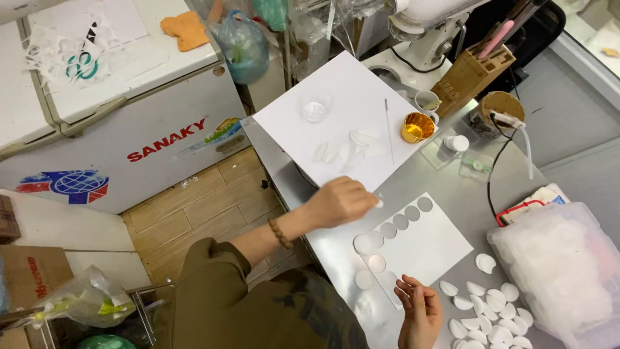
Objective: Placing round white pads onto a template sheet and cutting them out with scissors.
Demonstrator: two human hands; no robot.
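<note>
Laying white discs on a sheet

Our left hand (339, 201) pinches a disc (379, 203) just above the paper sheet (439, 249), extending the row; our right hand (420, 310), fingers loose, holds nothing below it.

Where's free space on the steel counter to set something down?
Free: the right part of the small white sheet, beside its row of white discs; the far end of the big white sheet; bare steel between the gold cup and the plastic tub. Crowded: the pile of discs by the right hand.
</note>
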